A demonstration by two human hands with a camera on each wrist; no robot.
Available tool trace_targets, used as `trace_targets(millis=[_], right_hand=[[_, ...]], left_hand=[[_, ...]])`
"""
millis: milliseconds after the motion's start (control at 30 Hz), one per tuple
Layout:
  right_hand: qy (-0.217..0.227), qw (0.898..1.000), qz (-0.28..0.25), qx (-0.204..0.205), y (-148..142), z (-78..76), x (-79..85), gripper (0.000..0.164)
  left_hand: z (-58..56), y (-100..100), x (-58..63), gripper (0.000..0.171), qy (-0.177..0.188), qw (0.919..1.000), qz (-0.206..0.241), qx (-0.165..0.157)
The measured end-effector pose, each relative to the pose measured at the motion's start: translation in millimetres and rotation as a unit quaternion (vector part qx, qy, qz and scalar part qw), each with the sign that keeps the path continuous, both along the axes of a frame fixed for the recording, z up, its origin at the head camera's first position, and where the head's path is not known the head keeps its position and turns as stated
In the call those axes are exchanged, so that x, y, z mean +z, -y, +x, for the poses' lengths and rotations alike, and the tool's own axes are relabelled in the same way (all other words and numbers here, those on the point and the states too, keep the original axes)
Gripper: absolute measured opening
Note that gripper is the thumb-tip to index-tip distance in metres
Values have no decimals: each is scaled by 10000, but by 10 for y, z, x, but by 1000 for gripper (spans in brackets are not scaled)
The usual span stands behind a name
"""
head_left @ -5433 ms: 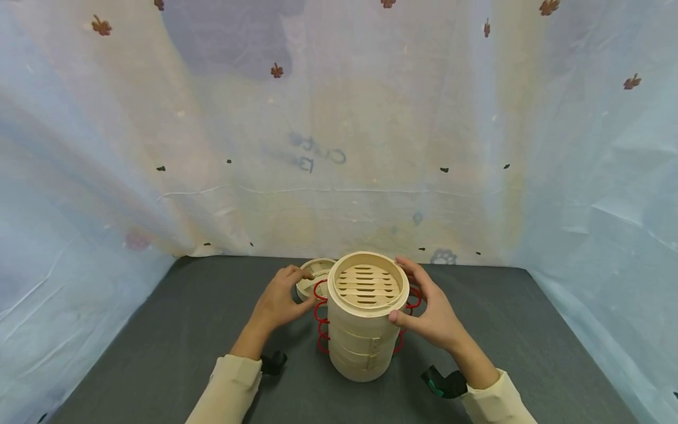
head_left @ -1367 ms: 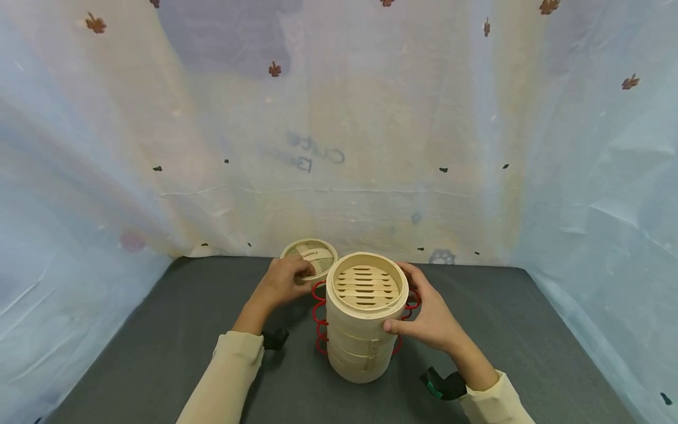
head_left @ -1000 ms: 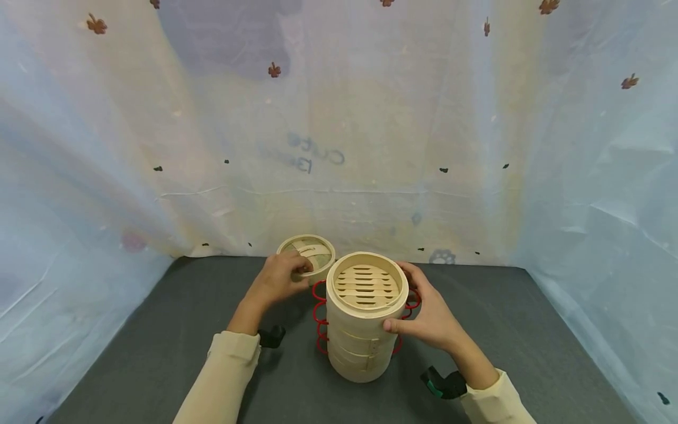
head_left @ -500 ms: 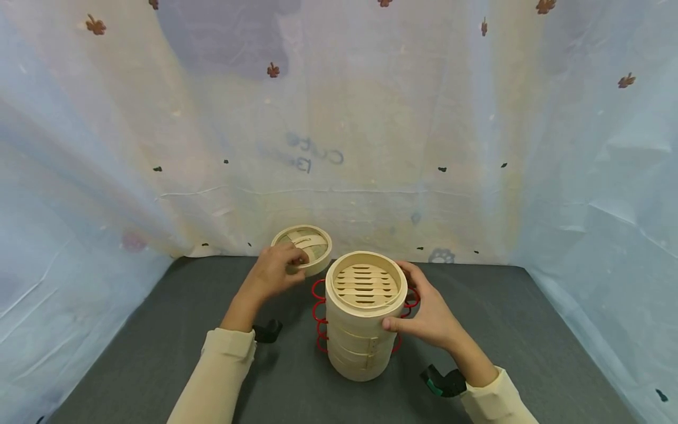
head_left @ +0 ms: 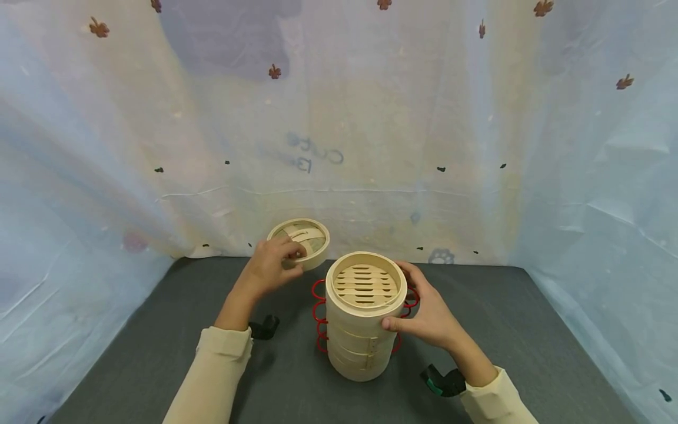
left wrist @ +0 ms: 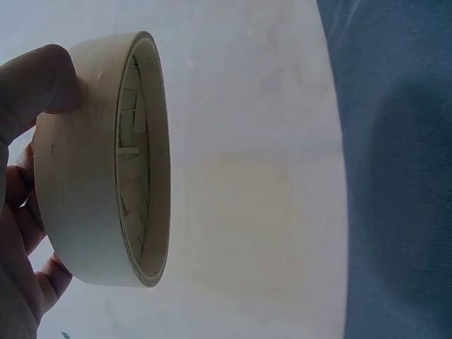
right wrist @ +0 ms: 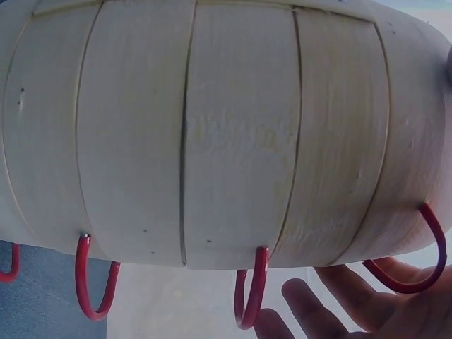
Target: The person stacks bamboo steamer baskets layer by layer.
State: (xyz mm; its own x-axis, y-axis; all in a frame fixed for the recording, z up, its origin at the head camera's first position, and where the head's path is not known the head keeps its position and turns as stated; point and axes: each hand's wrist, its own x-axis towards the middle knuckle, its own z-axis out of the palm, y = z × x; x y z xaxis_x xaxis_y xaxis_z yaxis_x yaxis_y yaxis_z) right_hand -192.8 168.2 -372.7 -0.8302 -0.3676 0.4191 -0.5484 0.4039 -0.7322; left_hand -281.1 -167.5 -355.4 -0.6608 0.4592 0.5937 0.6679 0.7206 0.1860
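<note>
My left hand [head_left: 267,265] holds a round bamboo steamer lid [head_left: 309,234] by its rim, up off the table and tilted. From the left wrist view, thumb and fingers are seen gripping the lid's side wall [left wrist: 88,176], its woven inner face partly visible. A tall stack of bamboo steamer baskets [head_left: 362,338] stands upright beside it, a slatted base showing in the top tier. My right hand [head_left: 431,315] grips the upper tier from the right, thumb in front and fingers behind. Red ring handles [right wrist: 80,275] line the stack's sides in the right wrist view.
A dark grey table [head_left: 503,330] lies under the stack. Behind it and at both sides hangs a pale patterned plastic sheet [head_left: 371,129]. Black wrist-worn devices sit below each hand, one of them [head_left: 445,381] at the right.
My left hand has taken hold of the lid behind the stack and raised it up and to the left. The stack stays put; the right hand keeps its place on the upper tier.
</note>
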Motion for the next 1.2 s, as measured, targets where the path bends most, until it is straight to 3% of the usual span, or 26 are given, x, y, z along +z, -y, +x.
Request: trace_targets(millis=[233,667,900,1200], right_hand=[[2,10000,-23,17,1,9,-2,97],[-26,10000,-46,19,7,1,-11,97],[-35,10000,-37,-5,1,-7,-12,97],[-60,10000,-65,-7,-1,-9,-19,97]], left_hand=[[90,-26,139,15,-4,9999,-159,44],[229,-95,285,14,-322,9994,-114,41],[284,-166,388,15,-604,9979,-64,-224],[381,-245,513,15,-687,9965,23,-483]])
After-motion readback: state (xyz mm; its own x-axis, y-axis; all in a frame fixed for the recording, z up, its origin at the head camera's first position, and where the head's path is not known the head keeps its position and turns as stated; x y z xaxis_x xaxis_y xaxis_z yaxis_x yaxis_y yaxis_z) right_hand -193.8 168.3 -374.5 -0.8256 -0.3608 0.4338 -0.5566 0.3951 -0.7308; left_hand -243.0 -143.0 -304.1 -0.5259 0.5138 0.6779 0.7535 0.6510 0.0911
